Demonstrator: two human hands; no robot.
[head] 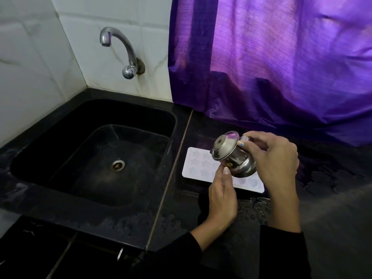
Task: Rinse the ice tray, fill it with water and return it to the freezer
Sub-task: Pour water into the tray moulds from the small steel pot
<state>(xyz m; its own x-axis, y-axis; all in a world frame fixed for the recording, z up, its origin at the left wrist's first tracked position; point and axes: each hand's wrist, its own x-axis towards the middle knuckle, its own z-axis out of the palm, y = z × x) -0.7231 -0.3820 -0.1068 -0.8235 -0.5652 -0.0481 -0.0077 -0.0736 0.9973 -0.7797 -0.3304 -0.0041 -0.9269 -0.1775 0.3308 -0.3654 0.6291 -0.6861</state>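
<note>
Presently, the fingers [244,142] of the right hand [275,158] are closed around a small lidded steel pot [231,156], thumb pressed at the lid's rim. The pot is held tilted, lid end toward the sink side, above the ice tray [193,166]. The left hand [221,196] is raised beneath it, fingertips pinched lightly at the pot's lower edge near a round sticker; whether a real grip is made there or only a steadying touch cannot be told.

The ice tray, white with star-shaped cells, is lying flat on the black counter [141,218], just right of the sink [100,158], partly hidden under the pot and hands. Water in the cells cannot be confirmed. Droplets are seen on the counter near the tray's front edge.

Step judged: filling the tray from the pot. To be done well, the pot should be tipped slowly and the lid held so that a thin stream is released; the stream should be walked cell to cell. Cells should be stopped short of the brim, since the tray must afterwards be carried level to the freezer. Spill onto the already wet counter is the likely fault.

The tap [118,49] on the tiled wall is seen dry, and a purple curtain [281,57] is hung behind.
</note>
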